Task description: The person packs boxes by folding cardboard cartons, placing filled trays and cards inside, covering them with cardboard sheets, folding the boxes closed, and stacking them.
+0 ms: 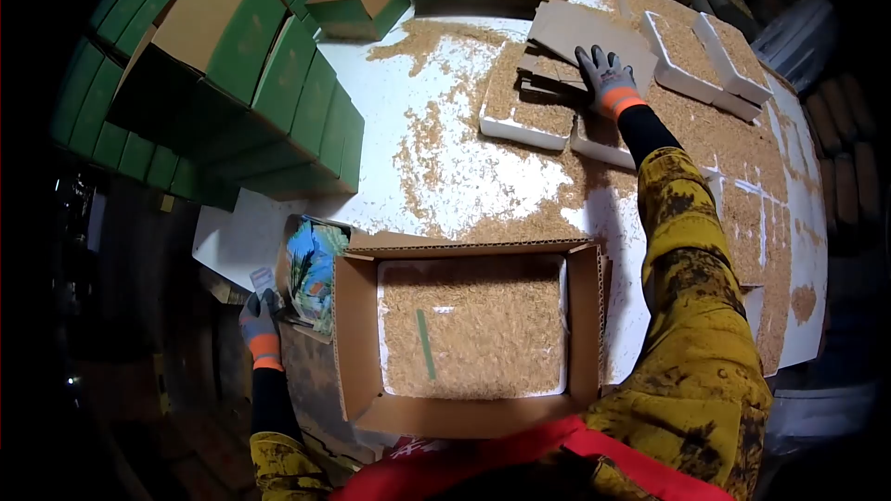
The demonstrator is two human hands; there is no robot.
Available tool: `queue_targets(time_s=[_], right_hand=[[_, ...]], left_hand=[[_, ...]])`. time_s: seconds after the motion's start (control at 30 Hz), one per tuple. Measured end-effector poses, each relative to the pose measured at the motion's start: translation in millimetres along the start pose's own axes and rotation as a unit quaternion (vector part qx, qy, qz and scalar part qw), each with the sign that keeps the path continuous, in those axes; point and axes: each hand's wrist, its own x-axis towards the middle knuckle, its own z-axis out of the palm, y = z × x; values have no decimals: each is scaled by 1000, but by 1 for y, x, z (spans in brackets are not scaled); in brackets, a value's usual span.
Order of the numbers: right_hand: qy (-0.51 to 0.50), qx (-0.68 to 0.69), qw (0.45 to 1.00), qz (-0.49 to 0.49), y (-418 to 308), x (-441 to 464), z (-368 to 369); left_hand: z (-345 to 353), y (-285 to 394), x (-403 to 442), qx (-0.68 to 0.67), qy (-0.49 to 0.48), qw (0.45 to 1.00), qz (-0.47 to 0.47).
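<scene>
My left hand (260,327), in a grey glove with an orange cuff, is closed on a small pale card (263,278) at the lower left. Just right of it lies a stack of colourful printed leaflets (317,264). Far out to the upper right, my right hand (608,79) rests with fingers spread on flat cardboard pieces (580,32). Directly before me stands an open cardboard box (355,339). Inside it sits a white tray (382,353) filled with wood shavings (492,334), with a green strip (425,343) lying on top.
Green cartons (316,102) are stacked high on the left. An open green box (360,2) stands at the back. White trays of shavings (527,107) line the right side of the white table (371,130), among scattered shavings.
</scene>
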Motion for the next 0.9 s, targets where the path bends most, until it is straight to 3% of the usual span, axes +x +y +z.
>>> queue_targets(time_s=[0.17,0.2,0.37,0.43,0.57,0.63,0.7,0.73,0.77,0.8,0.9], right_hand=[[-6,40,996,-84,22,-3,-13],[-6,41,995,-85,33,-6,-13],[46,51,994,-80,61,-28,-12],[101,61,990,-74,68,-60,-20],[185,16,982,-45,66,-180,-47],[167,-21,986,6,57,-258,-39],[48,-24,997,58,39,-333,-17],[-7,1,998,68,18,-361,-18],[-1,-11,998,56,19,-388,20],[-7,83,991,102,3,-403,27],[21,107,980,168,-20,-415,29]], left_hand=[[-9,6,-6,1,-51,998,36],[-8,10,-4,-49,-62,997,3],[5,-15,18,-26,-44,999,13],[12,-18,21,-67,-27,997,-15],[3,-12,23,-137,-99,986,-3],[7,-20,25,-220,-92,971,-29],[5,-6,20,-90,-110,988,-53],[10,-23,21,-98,-120,987,-50],[16,-54,32,-106,-129,985,-44],[21,-63,39,-115,-134,984,-37],[20,-74,45,-116,-141,983,-17]])
